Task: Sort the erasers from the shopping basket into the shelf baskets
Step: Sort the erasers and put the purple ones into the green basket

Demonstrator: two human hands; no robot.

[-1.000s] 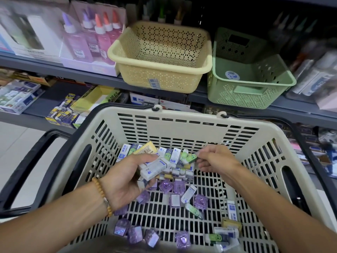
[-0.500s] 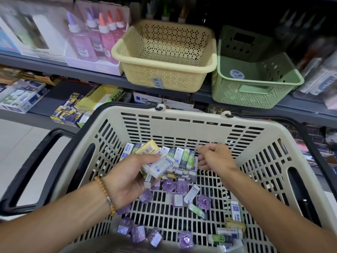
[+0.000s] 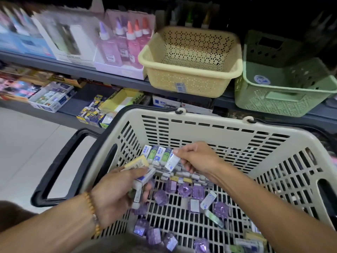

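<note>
Inside the shopping basket (image 3: 209, 128), the left hand (image 3: 116, 194) is clamped on a small stack of white erasers (image 3: 141, 183), while the right hand (image 3: 198, 157) pinches one blue-and-white eraser (image 3: 171, 162) by its end over the loose pile of erasers (image 3: 182, 181) at the far wall. Up on the shelf (image 3: 76, 70) the yellow basket (image 3: 191, 77) and the green basket (image 3: 284, 99) show no erasers. Judged by look, each piece is light, stiff and slick in its wrapper — best taken across the narrow sides, a few at a time — though the purple packets (image 3: 160, 197) may slip.
</note>
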